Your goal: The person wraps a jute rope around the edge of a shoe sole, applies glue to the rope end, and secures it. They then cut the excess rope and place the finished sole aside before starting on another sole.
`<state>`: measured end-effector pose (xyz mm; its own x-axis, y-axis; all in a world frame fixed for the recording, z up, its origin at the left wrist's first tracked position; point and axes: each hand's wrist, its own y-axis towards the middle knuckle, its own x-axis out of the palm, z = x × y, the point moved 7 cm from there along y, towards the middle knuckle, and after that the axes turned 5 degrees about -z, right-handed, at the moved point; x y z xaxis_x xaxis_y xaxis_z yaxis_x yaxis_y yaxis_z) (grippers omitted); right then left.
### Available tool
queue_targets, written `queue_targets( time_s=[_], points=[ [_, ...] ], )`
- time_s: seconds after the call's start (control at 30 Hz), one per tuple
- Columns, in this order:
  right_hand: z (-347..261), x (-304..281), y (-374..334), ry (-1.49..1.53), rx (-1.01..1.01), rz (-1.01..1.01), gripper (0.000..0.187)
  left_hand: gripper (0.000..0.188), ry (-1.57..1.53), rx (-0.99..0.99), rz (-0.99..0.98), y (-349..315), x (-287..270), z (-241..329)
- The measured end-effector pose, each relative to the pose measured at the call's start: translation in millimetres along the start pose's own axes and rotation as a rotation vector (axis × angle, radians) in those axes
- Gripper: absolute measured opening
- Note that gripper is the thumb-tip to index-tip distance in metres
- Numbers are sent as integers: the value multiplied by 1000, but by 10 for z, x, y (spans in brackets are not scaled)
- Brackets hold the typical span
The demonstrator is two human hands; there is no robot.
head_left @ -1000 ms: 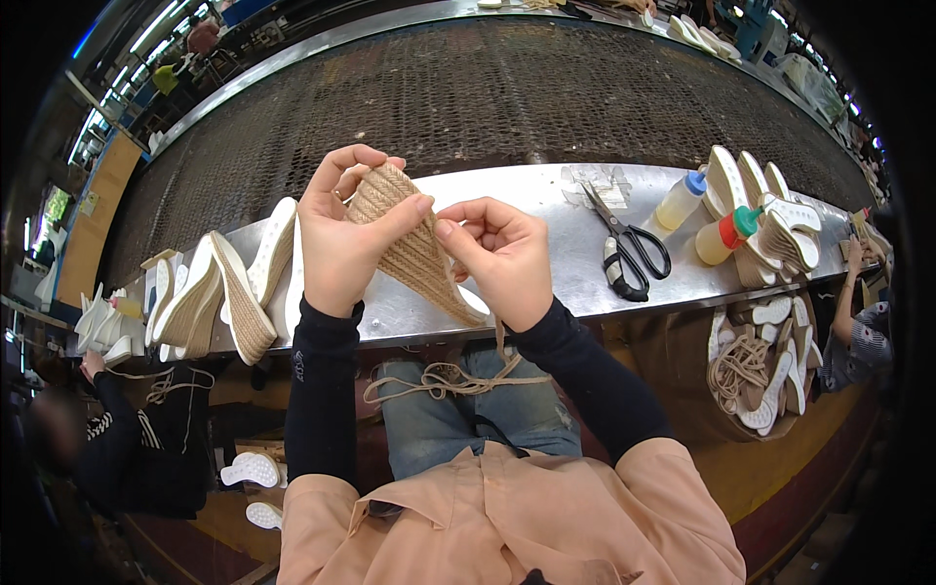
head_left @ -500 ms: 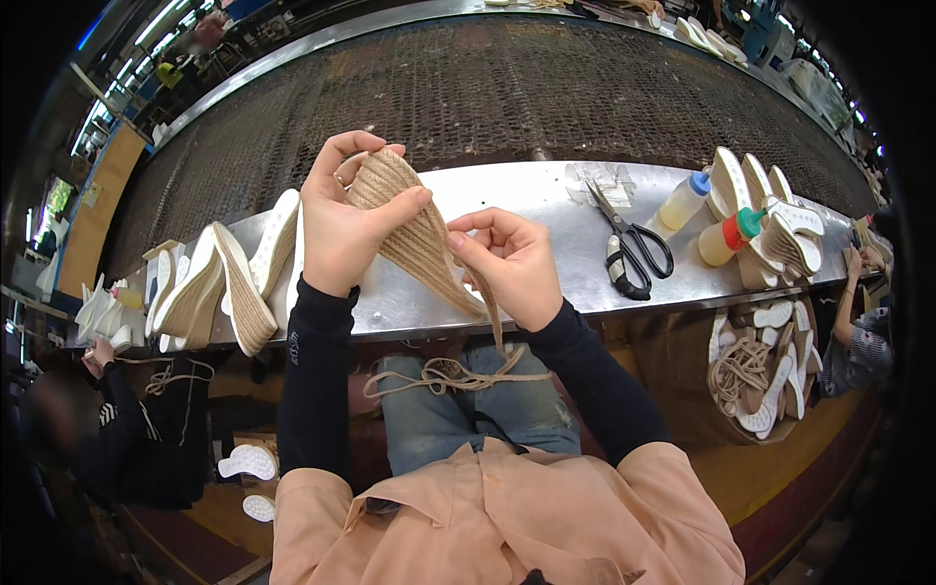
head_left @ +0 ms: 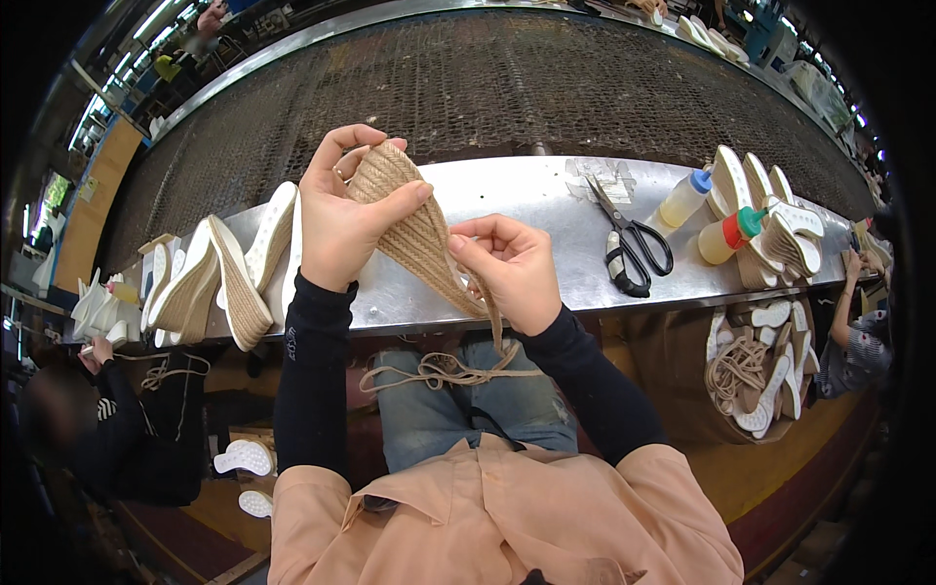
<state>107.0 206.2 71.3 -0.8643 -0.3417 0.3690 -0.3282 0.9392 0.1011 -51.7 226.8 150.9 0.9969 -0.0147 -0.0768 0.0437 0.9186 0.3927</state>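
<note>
**Firm wedge, limp braid**

Left of the scissors (head_left: pixel 632 255), a rope-covered wedge (head_left: pixel 405 239) is held up over the tabletop (head_left: pixel 531 200). It looks light and stiff; its ridged wrap should resist slipping. The broad end offers the best hold, where the left hand (head_left: pixel 336 224) curls round it, thumb across the ridges. The right hand (head_left: pixel 512 273) pinches a flat braid (head_left: pixel 496 322) at the wedge's edge; it seems soft and limp, probably best gripped close to that edge.

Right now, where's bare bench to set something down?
Bench: bare between right hand and scissors. Mesh beyond looks mostly bare too. Crowded: right end, with bottles and right wedges; left end, with left wedges.
</note>
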Motion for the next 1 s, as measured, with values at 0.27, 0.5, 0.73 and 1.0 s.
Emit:
queue_targets(
  time_s=[0.27,0.5,0.73,1.0],
  points=[
    [-6,-7,-29,-53,-51,45,13,53,-17,9,6,-12,13,7],
    [33,6,-33,-65,-96,64,14,53,-27,11,1,-11,21,23],
    [45,33,-67,-62,-119,101,13,54,-13,-5,6,-41,49,46],
    [74,-25,-75,-30,10,13,15,57,76,52,-4,-22,70,37]
  ],
)
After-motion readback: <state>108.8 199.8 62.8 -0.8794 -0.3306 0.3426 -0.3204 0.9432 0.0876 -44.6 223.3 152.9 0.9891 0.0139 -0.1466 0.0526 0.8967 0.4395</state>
